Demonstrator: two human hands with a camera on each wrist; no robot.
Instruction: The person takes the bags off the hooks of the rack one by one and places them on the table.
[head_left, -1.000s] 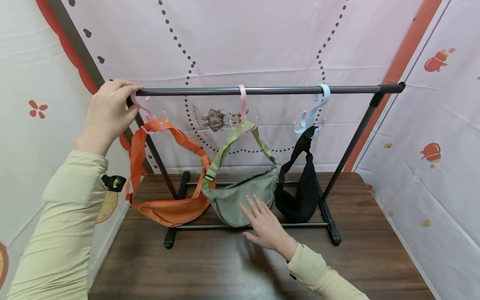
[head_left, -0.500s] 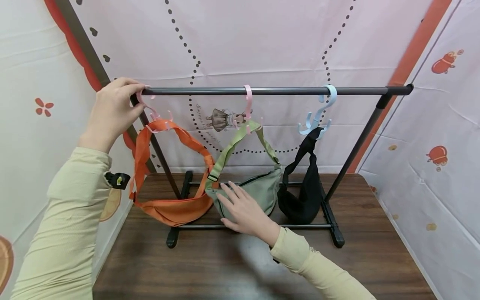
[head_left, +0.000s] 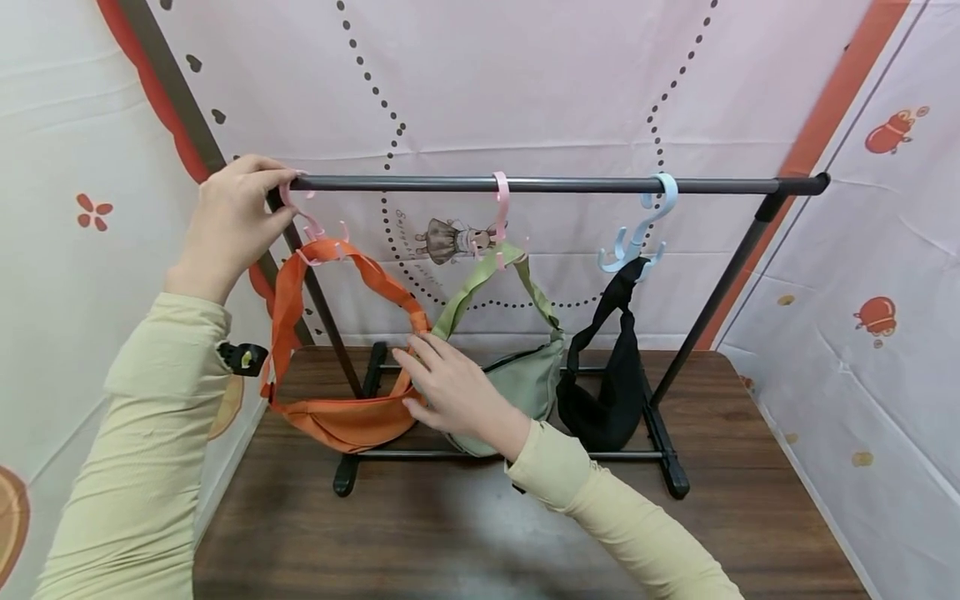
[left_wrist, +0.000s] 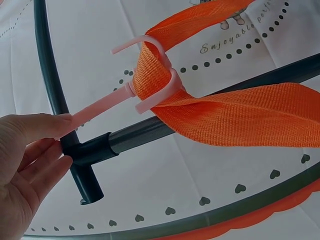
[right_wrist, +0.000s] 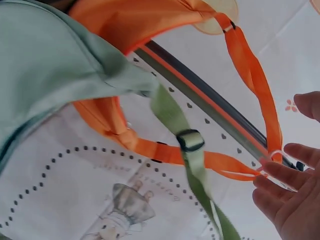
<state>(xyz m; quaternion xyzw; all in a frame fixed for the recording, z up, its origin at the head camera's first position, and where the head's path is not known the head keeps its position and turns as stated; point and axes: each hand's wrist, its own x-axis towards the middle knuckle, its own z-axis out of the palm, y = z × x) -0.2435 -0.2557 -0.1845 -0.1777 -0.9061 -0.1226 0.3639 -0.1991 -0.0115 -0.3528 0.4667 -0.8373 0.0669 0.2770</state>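
Note:
My left hand (head_left: 232, 225) pinches the shank of a pink hook (left_wrist: 102, 107) at the left end of the black rail (head_left: 585, 185). From that hook's lower prongs hangs an orange waist bag (head_left: 345, 425) by its strap (left_wrist: 240, 112). My right hand (head_left: 461, 392), fingers extended and holding nothing, is over the left part of a sage-green waist bag (head_left: 528, 383) and overlaps the orange bag's right edge in the head view. The green bag hangs from a second pink hook (head_left: 502, 204) mid-rail. Part of it is hidden behind my hand.
On the right, a black bag (head_left: 603, 408) hangs from a light-blue hook (head_left: 637, 233). The rack's slanted legs (head_left: 708, 300) and lower bar (head_left: 622, 456) stand on a brown wooden table (head_left: 360, 542). Printed white cloth (head_left: 540, 92) encloses the back and sides.
My right hand has moved left and slightly up across the front of the green bag toward the orange one. My left hand keeps its grip at the rail's end.

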